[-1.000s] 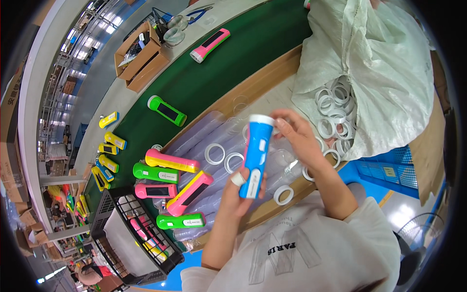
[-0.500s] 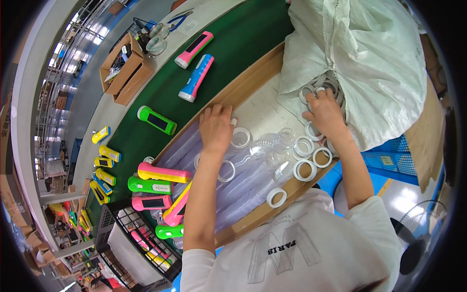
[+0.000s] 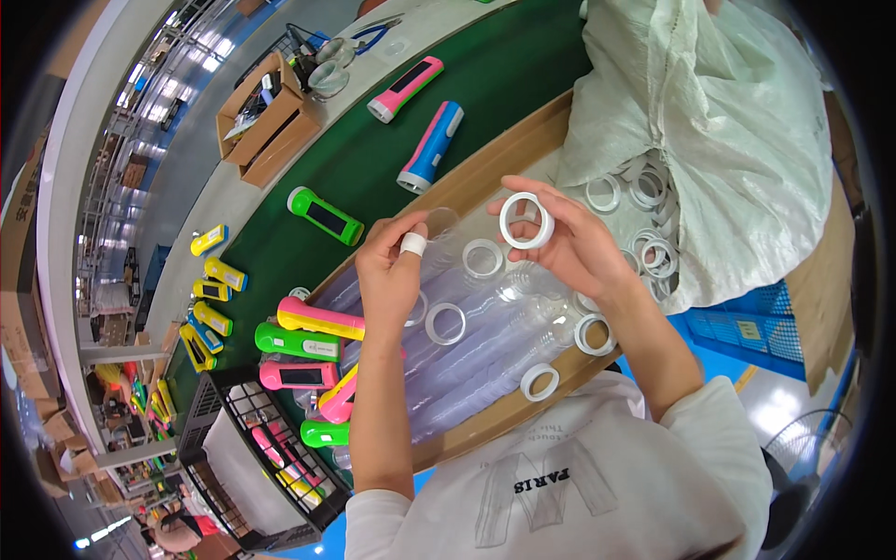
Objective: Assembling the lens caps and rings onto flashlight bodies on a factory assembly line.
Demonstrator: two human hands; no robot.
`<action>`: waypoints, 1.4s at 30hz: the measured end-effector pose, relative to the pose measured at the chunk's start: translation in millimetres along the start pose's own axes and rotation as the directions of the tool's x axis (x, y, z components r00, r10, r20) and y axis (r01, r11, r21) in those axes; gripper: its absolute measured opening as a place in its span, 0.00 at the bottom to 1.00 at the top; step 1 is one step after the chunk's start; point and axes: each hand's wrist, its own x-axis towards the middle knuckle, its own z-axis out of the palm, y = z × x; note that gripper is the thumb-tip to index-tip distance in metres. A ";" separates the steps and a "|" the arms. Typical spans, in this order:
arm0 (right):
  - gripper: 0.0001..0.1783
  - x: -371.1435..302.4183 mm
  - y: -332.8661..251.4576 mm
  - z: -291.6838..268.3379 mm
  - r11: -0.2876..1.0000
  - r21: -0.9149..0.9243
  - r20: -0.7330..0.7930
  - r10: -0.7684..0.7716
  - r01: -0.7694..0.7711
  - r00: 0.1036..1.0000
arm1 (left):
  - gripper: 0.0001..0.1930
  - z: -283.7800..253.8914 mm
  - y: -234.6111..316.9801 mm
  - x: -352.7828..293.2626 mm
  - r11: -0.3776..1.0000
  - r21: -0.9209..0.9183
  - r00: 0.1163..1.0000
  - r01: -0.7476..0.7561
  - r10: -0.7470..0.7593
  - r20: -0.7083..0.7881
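Note:
My right hand (image 3: 574,245) holds a white plastic ring (image 3: 507,233) upright by its edge, over a shallow cardboard tray (image 3: 509,161). Facing it, my left hand (image 3: 390,266) pinches a thin clear disc (image 3: 446,221) between thumb and fingers; a white wrap (image 3: 413,244) covers the thumb. The ring and the disc are apart. Beneath both hands, the tray holds stacks of clear discs in long plastic sleeves (image 3: 476,369). Loose white rings lie on top, among them one ring (image 3: 445,324) near my left wrist and another ring (image 3: 539,383) at the tray's near edge.
A white woven sack (image 3: 719,159) spills several rings at the right, above a blue crate (image 3: 747,329). Colourful flashlights, including a green one (image 3: 325,217), lie on the green belt (image 3: 373,159) and the tray's left end. A black crate (image 3: 271,448) stands lower left.
My right hand has left the sack's opening and moved left with a white ring. My left hand has lifted off the tray's far side, a clear disc in its fingers.

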 end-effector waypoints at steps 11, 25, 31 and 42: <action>0.22 23.3 47.8 -11.4 0.947 0.278 -0.031 0.176 -0.161 0.984 | 0.09 28.2 31.0 4.1 0.949 -0.221 0.946 0.224 -0.158 0.282; 0.19 22.7 51.7 -10.6 0.908 0.406 -0.046 0.132 -0.102 0.990 | 0.07 45.9 31.0 0.2 0.980 0.085 0.978 -0.181 0.171 0.119; 0.19 22.4 50.4 -6.9 0.910 0.398 -0.079 0.162 -0.118 0.984 | 0.08 39.3 19.8 -0.3 0.996 -0.071 0.996 0.057 -0.051 0.075; 0.23 23.3 51.6 -7.5 0.891 0.425 -0.146 0.241 -0.160 0.959 | 0.16 -11.6 7.9 -13.1 0.864 0.480 0.978 -0.150 0.201 -0.055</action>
